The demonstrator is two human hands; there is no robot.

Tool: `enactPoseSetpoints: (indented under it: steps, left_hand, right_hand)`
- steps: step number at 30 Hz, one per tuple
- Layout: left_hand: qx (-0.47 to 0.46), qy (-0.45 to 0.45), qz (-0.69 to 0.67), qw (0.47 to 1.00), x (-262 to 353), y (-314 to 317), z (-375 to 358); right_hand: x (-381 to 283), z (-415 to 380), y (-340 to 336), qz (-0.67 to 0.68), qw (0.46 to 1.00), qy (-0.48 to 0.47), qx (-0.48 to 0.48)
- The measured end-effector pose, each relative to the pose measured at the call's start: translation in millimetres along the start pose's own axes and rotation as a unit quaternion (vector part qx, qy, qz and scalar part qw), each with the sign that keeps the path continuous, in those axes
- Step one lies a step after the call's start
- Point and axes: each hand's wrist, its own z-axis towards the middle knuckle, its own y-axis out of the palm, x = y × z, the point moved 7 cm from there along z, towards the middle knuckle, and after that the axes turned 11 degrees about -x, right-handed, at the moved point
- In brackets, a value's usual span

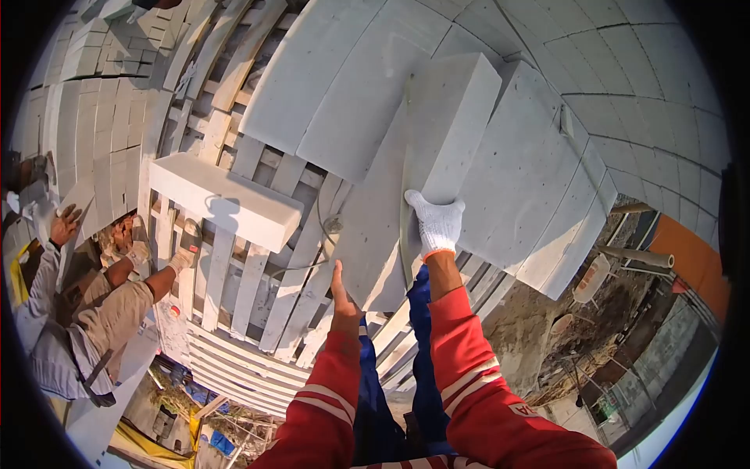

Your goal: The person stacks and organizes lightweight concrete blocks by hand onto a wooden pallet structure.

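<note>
Holding one block [453, 129] in its grip, one gloved right hand [437, 223] sits near one open left hand [341, 297].

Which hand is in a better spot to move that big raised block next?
Probably the right: the gloved right hand is on the near end of the raised block. The left hand is lower and off to one side.

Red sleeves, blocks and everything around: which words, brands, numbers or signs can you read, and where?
"SA": on the white patch of the right red sleeve; anything before those letters is too blurred.
Pale blocks: no readable text.
</note>
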Motion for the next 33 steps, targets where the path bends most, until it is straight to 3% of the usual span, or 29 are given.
enactPoseSetpoints:
  steps: [1,3,5,7,9,11,12,13,15,16,19,22,24,25,27,28,29,31,33]
  left_hand:
    - [-0.025,0.0,-0.05,0.998,-9,-4,2]
    - [-0.083,0.053,0.026,0.995,-27,-21,-9]
    - [-0.131,0.017,-0.151,0.98,-52,4,-29]
    - [-0.083,-0.013,-0.17,0.982,-77,-8,-35]
    - [-0.102,-0.087,0.041,0.99,-88,-6,-56]
    - [-0.159,-0.127,0.188,0.961,-86,-12,-64]
    - [-0.064,-0.087,0.316,0.942,-78,-24,-63]
    - [-0.066,-0.085,0.315,0.943,-70,-18,-64]
    - [0.004,-0.03,0.611,0.791,-35,-17,-70]
    - [0.051,0.051,0.656,0.751,-11,-6,-80]
    - [0.186,0.161,0.603,0.759,80,-1,-99]
    - [0.205,0.306,0.477,0.798,170,-5,-90]
    - [0.28,0.419,0.609,0.613,210,9,-88]
    - [0.284,0.421,0.611,0.607,213,24,-93]
    - [0.362,0.455,0.646,0.494,208,52,-106]
    - [0.375,0.443,0.668,0.466,197,53,-108]
    - [0.363,0.442,0.669,0.475,182,41,-107]
    - [0.238,0.305,0.637,0.667,128,-11,-72]
    - [0.202,0.107,0.483,0.846,53,-49,-43]
  right_hand:
    - [0,-3,8,-0.008,1.0,0.0,-0.004]
    - [-4,-10,15,-0.037,0.999,-0.005,0.031]
    - [1,-10,28,-0.049,0.998,-0.019,0.04]
    - [4,-12,33,-0.066,0.995,-0.021,0.074]
    - [8,-10,31,-0.082,0.994,-0.01,0.076]
    - [9,-7,28,-0.08,0.993,-0.033,0.08]
    - [10,-6,28,-0.094,0.992,-0.03,0.084]
    - [7,-7,29,-0.094,0.991,-0.033,0.085]
    - [6,-9,28,-0.102,0.99,-0.023,0.095]
    - [7,-10,28,-0.103,0.99,-0.023,0.095]
    - [5,-7,27,-0.105,0.99,-0.041,0.088]
    - [7,-8,29,-0.106,0.991,-0.048,0.071]
    - [1,-15,27,-0.101,0.992,-0.019,0.068]
    - [2,-15,33,-0.098,0.993,-0.019,0.062]
    - [4,-10,30,-0.089,0.994,-0.031,0.057]
    - [9,-4,30,-0.098,0.992,-0.043,0.066]
    - [11,-1,30,-0.095,0.992,-0.049,0.065]
    - [9,-4,30,-0.093,0.993,-0.039,0.056]
    - [8,-6,29,-0.088,0.993,-0.043,0.058]
